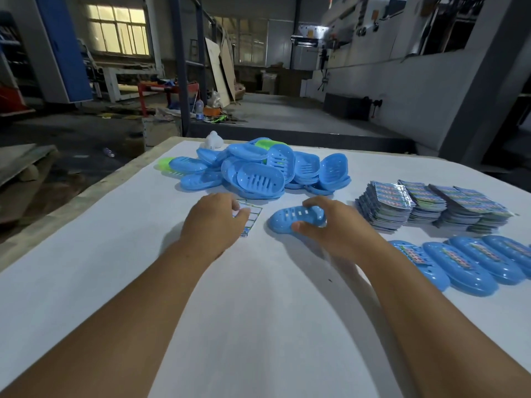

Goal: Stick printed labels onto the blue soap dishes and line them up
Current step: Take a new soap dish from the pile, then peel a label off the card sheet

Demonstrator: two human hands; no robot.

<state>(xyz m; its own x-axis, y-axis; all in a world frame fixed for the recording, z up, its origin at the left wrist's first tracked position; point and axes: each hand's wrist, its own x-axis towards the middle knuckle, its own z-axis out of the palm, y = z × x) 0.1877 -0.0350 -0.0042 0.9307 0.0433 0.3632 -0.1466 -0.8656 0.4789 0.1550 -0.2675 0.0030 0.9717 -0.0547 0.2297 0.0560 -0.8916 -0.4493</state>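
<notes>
Dim workshop space is seen behind a white counter (258, 297). A blue soap dish (290, 221) lies upside down on the counter and is gripped by the right hand (330, 225), with the thumb in front and the fingers curled over its top. A sheet of labels (251, 218) is pressed flat under the left hand (214, 222), whose fingers are bent down onto it. Behind them a pile of dishes (258, 170) is heaped, label stacks (431, 205) sit to the right, and a row of labelled dishes (474, 262) is lined up near them. A label could be stuck crooked or creased if it is peeled fast. The pile could be knocked by a careless reach.
</notes>
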